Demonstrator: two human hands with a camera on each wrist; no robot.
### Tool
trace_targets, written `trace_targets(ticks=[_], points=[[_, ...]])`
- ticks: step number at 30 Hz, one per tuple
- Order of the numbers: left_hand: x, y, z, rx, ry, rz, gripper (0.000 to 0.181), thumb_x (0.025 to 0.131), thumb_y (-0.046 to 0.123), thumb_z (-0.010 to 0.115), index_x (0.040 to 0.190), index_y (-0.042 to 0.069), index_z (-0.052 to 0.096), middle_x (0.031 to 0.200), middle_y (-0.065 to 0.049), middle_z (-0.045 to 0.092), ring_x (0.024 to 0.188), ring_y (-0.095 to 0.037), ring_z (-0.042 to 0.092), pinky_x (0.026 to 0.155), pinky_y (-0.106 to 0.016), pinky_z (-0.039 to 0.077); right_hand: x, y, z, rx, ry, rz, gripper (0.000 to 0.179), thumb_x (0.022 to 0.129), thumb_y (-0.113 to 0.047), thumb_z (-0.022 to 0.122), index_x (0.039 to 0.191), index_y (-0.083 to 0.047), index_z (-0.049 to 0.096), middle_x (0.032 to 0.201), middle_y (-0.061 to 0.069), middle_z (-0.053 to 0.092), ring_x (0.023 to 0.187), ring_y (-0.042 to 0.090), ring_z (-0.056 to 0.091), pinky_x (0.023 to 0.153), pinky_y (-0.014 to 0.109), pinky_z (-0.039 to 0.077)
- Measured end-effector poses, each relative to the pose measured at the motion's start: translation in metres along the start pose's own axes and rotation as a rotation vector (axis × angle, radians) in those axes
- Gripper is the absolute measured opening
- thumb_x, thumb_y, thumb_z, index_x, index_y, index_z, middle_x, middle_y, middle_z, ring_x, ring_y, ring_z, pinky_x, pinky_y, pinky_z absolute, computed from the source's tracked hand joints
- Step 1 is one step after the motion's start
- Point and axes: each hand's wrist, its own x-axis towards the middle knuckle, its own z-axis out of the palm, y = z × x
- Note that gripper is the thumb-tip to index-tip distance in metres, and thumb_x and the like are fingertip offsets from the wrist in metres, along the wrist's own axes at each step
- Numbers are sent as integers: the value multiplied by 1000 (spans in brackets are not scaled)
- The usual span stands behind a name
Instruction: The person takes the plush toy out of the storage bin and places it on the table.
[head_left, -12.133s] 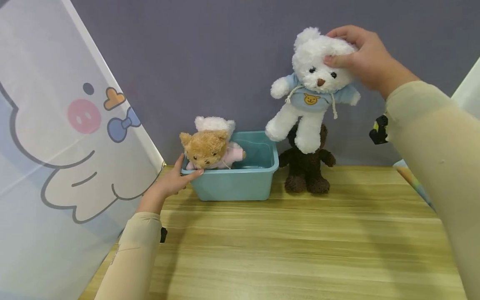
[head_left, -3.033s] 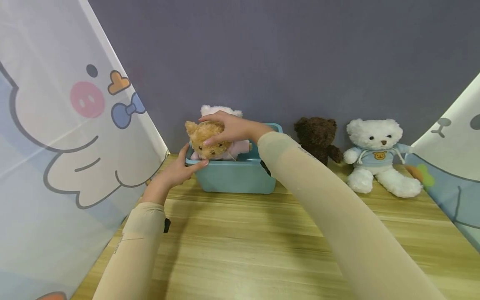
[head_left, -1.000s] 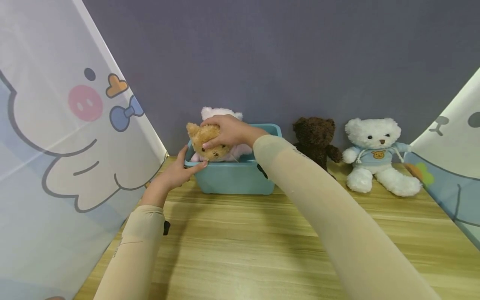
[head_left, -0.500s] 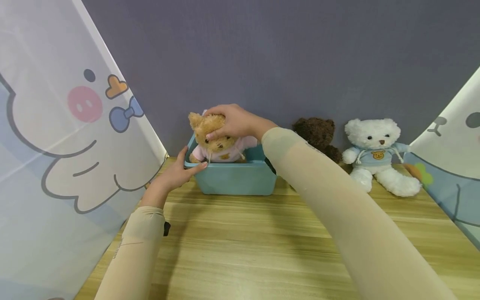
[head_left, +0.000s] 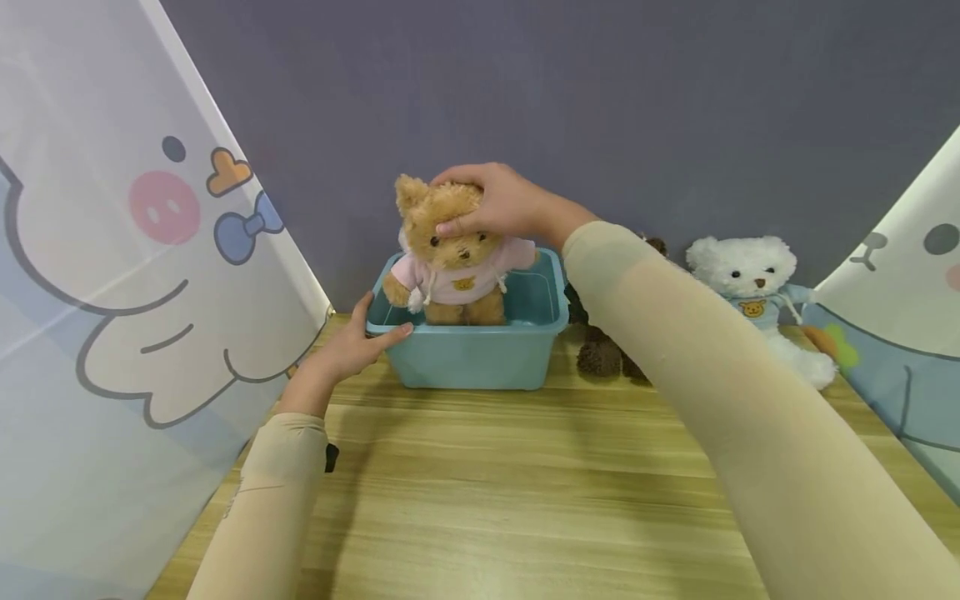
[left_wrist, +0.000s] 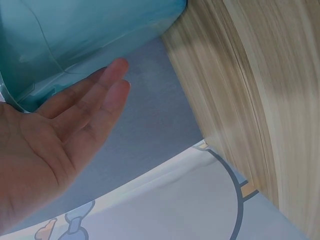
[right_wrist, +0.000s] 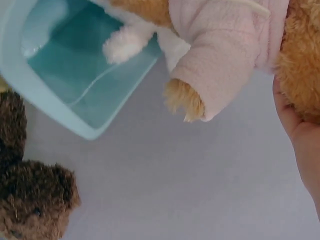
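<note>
A tan teddy bear [head_left: 452, 221] in a pink hoodie stands upright over the blue plastic bin [head_left: 472, 358], its feet just behind the front rim. My right hand [head_left: 510, 202] grips the bear's head from above, thumb across its forehead. In the right wrist view, the pink sleeve [right_wrist: 215, 70] hangs clear of the bin. My left hand [head_left: 347, 350] holds the bin's front left corner, thumb along the front rim and fingers on the left side. The left wrist view shows those fingers against the bin's outer wall. A white plush paw [right_wrist: 125, 46] shows inside the bin; its owner is mostly hidden.
Right of the bin sits a dark brown teddy bear [head_left: 600, 354], largely behind my right arm. Farther right sits a white bear [head_left: 738, 258] in a blue hoodie. A grey wall [head_left: 600, 100] stands behind, printed panels [head_left: 112, 275] at the sides.
My right hand has lifted the tan bear by its head, up and slightly right, showing its hoodie and legs. Earlier, the white bear was set down at right. My left hand has stayed.
</note>
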Motion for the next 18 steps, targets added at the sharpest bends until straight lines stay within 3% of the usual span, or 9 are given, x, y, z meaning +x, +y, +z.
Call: trace_targets(ticks=[11,18], points=[[2,1,2,-8,3,30,126,90,89,52,168,28,-26,153,-34,54,132,-45,65,117,-67,42,-24,6,-57,59,145,114,73,93,-46,83,158,-36,51,153,2,56,131,19,57,111,46,50],[3,-1,2,-32,-12,24,125,91,88,53,167,30,-28,168,-36,32,135,-48,63,113,-65,47,-43,15,-81,42,185,158,74,93,-49,81,159,-39,49,157,3,53,135,22,55,114,50,48]])
